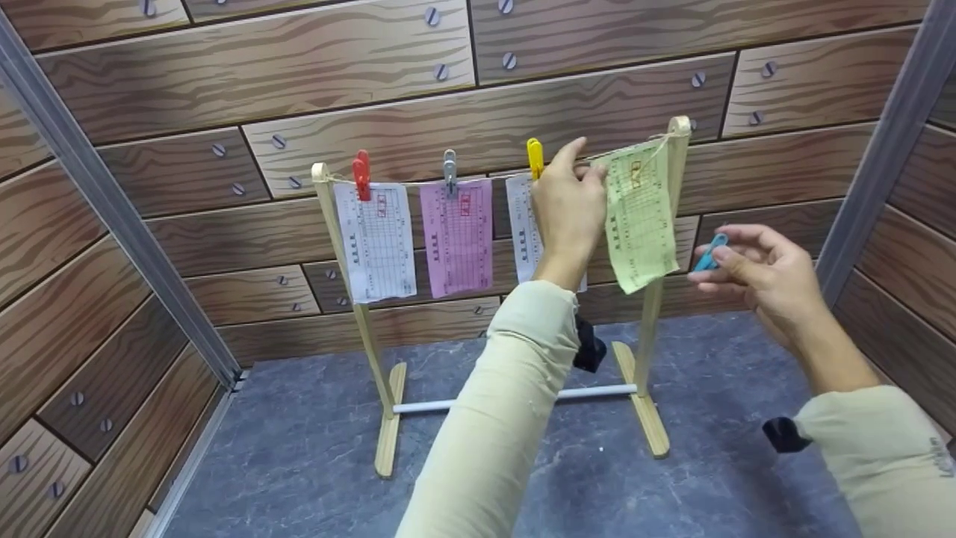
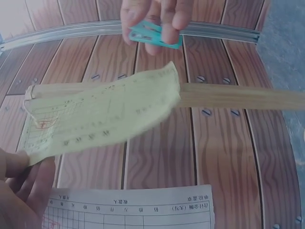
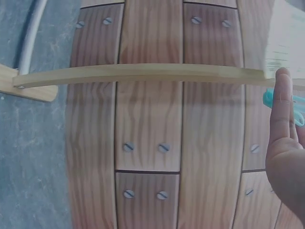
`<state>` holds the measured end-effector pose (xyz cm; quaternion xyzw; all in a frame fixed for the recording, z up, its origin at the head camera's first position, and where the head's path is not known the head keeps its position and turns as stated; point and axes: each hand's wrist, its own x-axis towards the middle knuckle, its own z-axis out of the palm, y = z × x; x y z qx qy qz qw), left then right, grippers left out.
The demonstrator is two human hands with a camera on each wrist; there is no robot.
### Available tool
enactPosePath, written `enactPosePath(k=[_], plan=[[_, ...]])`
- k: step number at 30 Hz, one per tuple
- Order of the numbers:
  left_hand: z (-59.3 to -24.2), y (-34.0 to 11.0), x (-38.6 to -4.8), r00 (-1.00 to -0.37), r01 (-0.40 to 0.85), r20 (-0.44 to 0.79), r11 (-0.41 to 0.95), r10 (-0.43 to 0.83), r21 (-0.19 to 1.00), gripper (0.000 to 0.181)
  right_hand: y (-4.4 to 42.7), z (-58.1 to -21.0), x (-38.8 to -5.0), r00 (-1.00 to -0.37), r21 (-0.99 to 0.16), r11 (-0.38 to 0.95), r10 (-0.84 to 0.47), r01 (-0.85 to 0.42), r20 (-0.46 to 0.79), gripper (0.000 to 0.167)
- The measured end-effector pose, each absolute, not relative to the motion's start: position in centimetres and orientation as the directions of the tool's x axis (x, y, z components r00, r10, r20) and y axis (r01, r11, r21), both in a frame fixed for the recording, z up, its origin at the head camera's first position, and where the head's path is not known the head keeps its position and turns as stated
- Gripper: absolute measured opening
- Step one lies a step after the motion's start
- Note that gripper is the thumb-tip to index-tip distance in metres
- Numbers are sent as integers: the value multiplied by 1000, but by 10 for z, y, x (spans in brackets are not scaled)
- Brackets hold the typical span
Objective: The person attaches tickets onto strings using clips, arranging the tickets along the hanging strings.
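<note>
A yellow-green printed slip [image 1: 641, 217] hangs at the right end of a string tied between two wooden posts. My left hand [image 1: 571, 213] pinches its upper left corner between thumb and fingers, as the left wrist view also shows. To the right of the slip, my right hand [image 1: 769, 273] holds a blue clothespin [image 1: 709, 252] between thumb and fingers, apart from the paper. Behind my left hand is a white slip [image 1: 523, 224], partly hidden, below a yellow clothespin [image 1: 535, 157]. The slip's string runs across its top near the right post [image 1: 676, 164].
Further left, a red clothespin [image 1: 361, 175] holds a white slip [image 1: 376, 243] and a grey clothespin [image 1: 449, 172] holds a pink slip [image 1: 457, 239]. The posts stand on wooden feet [image 1: 648, 422] joined by a white rod [image 1: 597, 392]. Wood-patterned panels [image 1: 358, 82] enclose the grey tabletop [image 1: 299, 448].
</note>
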<state>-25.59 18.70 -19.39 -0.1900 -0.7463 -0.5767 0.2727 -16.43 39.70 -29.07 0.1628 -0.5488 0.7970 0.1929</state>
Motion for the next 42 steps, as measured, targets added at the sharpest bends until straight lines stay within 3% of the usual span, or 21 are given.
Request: enactPosePath(k=[4, 10, 16, 21, 31, 42], plan=[[-193, 186, -257, -804, 562, 593, 267, -46, 783, 32, 391, -275, -163, -856, -788, -340, 132, -513, 501, 25], [-195, 186, -257, -790, 585, 612, 240, -52, 775, 14, 380, -242, -159, -824, -734, -384, 158, -560, 545, 29], [-197, 185, -259, -788, 594, 613, 195, -55, 781, 7, 360, -206, -164, -775, -709, -313, 235, -632, 587, 35], [-198, 185, -262, -788, 599, 612, 147, -64, 787, 4, 343, -178, -173, -742, -707, -234, 294, -668, 603, 28], [-201, 189, -264, -843, 537, 532, -76, -73, 840, 4, 321, -139, -198, -656, -647, -158, 345, -746, 672, 8], [-201, 196, -264, -878, 479, 468, -208, -99, 853, 13, 307, -131, -217, -683, -703, 2, 233, -711, 692, 12]])
